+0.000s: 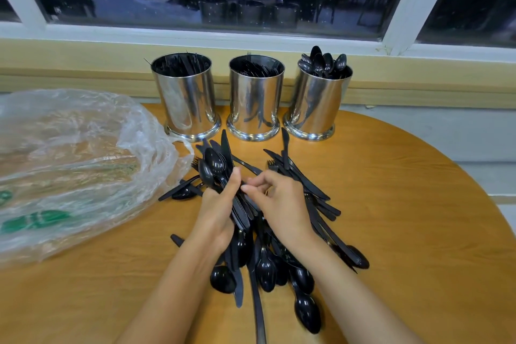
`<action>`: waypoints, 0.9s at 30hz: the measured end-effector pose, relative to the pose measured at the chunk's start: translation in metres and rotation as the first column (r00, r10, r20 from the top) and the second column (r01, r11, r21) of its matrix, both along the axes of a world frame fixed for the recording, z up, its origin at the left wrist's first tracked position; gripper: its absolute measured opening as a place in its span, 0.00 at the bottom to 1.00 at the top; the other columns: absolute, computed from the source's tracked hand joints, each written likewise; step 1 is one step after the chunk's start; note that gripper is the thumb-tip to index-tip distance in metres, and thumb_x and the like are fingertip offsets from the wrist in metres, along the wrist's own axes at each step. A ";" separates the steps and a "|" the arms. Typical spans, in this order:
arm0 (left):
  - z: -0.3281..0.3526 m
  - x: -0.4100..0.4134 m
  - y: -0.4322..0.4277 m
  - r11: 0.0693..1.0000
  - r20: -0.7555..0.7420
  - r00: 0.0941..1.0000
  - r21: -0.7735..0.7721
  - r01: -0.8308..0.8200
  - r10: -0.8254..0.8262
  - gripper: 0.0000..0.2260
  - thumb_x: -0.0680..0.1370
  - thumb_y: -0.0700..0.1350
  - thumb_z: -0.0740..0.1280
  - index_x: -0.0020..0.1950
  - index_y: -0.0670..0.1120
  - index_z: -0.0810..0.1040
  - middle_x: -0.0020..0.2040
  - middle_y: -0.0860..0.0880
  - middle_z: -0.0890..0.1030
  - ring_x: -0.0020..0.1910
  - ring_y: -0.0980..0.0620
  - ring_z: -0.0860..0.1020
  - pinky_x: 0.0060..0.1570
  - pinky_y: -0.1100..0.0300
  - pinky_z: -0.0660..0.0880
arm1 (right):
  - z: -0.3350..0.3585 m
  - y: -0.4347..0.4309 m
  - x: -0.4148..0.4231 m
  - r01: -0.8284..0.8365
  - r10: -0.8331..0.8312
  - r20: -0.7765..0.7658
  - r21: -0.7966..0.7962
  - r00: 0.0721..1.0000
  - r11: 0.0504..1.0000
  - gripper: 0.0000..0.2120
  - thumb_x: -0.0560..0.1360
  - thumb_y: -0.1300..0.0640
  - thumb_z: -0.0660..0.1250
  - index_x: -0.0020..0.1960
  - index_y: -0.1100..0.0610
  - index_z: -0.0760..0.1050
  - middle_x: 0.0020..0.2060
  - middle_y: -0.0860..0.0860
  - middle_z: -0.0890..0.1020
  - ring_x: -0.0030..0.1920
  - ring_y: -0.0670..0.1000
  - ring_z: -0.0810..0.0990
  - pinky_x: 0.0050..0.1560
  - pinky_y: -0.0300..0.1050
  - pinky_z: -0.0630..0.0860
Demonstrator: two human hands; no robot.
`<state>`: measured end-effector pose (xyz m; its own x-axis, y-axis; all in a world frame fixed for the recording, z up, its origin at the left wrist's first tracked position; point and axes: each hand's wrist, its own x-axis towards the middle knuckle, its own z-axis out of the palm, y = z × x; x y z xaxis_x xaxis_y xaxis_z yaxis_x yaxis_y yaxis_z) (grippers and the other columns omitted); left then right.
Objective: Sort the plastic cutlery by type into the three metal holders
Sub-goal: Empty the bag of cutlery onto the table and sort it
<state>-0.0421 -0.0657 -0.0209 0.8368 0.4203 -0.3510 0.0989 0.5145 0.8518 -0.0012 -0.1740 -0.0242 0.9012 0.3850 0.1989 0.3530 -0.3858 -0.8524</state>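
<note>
Sorting looks roughly midway: the metal holders (254, 131) beyond both hands each hold black pieces, spoons in the right holder (318, 103), forks in the middle holder (254, 98) and what seem to be knives in the left holder (187, 103), yet a large loose pile of cutlery (266, 268) lies on the surface (405, 218) beneath and just behind the hands. The left hand (219, 209) grips a bundle of spoons (213, 165), bowls fanning away from its fingers toward the holders, while the right hand (279, 204) meets the bundle from the opposite side with fingers curled in; whether they pinch a piece I cannot tell
</note>
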 end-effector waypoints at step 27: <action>0.000 -0.009 0.018 0.997 0.012 1.000 -0.070 -0.016 0.016 0.07 0.81 0.40 0.65 0.58 0.43 0.77 0.34 0.50 0.76 0.30 0.54 0.73 0.38 0.58 0.73 | 0.003 0.023 0.106 0.155 -0.044 0.162 -0.774 0.986 0.614 0.05 0.78 0.58 0.65 0.46 0.60 0.74 0.41 0.52 0.76 0.40 0.54 0.76 0.37 0.44 0.72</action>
